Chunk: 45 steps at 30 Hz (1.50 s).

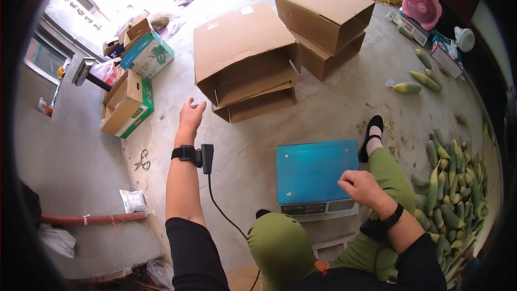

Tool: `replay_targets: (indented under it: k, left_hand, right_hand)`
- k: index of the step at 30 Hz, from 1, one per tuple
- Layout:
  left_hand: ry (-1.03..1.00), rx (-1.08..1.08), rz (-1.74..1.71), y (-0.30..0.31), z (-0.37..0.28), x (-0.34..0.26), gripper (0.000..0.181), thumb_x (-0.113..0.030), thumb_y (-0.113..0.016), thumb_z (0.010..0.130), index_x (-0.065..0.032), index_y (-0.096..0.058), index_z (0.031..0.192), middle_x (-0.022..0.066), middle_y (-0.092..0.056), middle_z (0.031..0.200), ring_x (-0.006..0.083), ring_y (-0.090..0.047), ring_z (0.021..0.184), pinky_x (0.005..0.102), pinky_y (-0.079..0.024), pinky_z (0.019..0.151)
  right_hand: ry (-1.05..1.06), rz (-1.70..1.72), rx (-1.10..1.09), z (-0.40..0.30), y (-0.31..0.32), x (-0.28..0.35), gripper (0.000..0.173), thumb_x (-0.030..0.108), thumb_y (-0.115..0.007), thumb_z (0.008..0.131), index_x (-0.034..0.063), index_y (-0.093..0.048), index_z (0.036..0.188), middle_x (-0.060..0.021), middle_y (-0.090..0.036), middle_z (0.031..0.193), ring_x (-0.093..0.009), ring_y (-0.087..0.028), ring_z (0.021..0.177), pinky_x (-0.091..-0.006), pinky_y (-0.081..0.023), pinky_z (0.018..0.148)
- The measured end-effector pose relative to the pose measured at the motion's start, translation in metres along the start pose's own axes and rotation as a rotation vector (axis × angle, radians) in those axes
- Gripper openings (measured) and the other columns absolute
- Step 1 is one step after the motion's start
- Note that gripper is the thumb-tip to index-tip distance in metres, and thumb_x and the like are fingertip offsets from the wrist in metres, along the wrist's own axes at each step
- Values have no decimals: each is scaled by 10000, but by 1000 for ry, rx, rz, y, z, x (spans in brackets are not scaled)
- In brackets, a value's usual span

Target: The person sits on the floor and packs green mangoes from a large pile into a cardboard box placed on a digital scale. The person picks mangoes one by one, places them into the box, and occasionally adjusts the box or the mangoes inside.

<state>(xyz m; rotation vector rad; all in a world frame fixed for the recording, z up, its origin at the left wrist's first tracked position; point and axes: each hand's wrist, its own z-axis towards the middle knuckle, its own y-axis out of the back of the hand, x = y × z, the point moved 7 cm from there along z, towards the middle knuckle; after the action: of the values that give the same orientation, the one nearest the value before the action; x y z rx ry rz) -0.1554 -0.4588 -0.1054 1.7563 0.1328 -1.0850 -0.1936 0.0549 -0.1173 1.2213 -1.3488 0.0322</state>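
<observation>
My left hand (pixel 192 114) reaches forward with nothing visible in it, thumb and fingers apart. It is just left of the nearest open cardboard box (pixel 246 44), which lies on another box (pixel 262 103); I see no clear contact. My right hand (pixel 360 186), loosely curled, is over the right edge of a blue-topped digital scale (pixel 315 169) on the floor. No object shows in it, though its palm is hidden. The scale's display panel (pixel 303 209) faces me, and nothing lies on the platform. A strapped device (pixel 207 158) with a black cable is on my left wrist.
Two more stacked cartons (pixel 323 12) stand behind. At right lies a heap of green vegetables (pixel 456 194), probably cucumbers or gourds. Scissors (pixel 143 161) and a green-sided carton (pixel 129 105) are at left. A pink fan (pixel 423 6) stands at back right.
</observation>
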Motion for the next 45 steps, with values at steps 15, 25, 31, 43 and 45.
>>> replay_targets:
  k: [15,25,31,43,45]
  left_hand:
    - [59,-205,-236,-73,98,41,335,-186,-621,867,12,-614,1137,103,-679,1049,185,-626,941,313,-463,845]
    - [-37,-163,-349,-19,-11,-41,352,-263,-502,941,47,-583,1086,138,-645,973,221,-662,811,360,-581,599]
    - [-80,-23,-303,50,-113,-85,335,-251,-503,944,21,-559,1131,122,-627,1000,189,-661,760,313,-576,496]
    - [10,521,-99,24,-207,-99,305,-246,-500,939,-15,-546,1133,61,-649,852,101,-614,585,226,-480,420]
    - [79,532,-18,18,-214,-90,306,-252,-499,940,-13,-549,1124,58,-649,838,103,-614,568,235,-480,403]
  right_hand:
    - [52,6,148,6,9,2,124,200,-606,853,82,-605,889,-94,-633,802,-300,-616,771,-404,-495,684]
    - [62,152,-54,-5,36,-8,109,148,-599,847,54,-602,902,-102,-600,827,-269,-601,765,-369,-484,698]
    - [18,374,-472,-18,80,-29,260,50,-587,822,47,-576,1082,-101,-584,976,-208,-579,802,-331,-479,705]
    - [160,384,-407,-65,87,-40,689,-92,-479,760,100,-377,1413,-156,-511,1296,-285,-506,1164,-350,-429,969]
    - [142,400,-389,-78,93,-36,676,-104,-449,765,106,-395,1405,-155,-542,1255,-268,-542,1107,-343,-445,945]
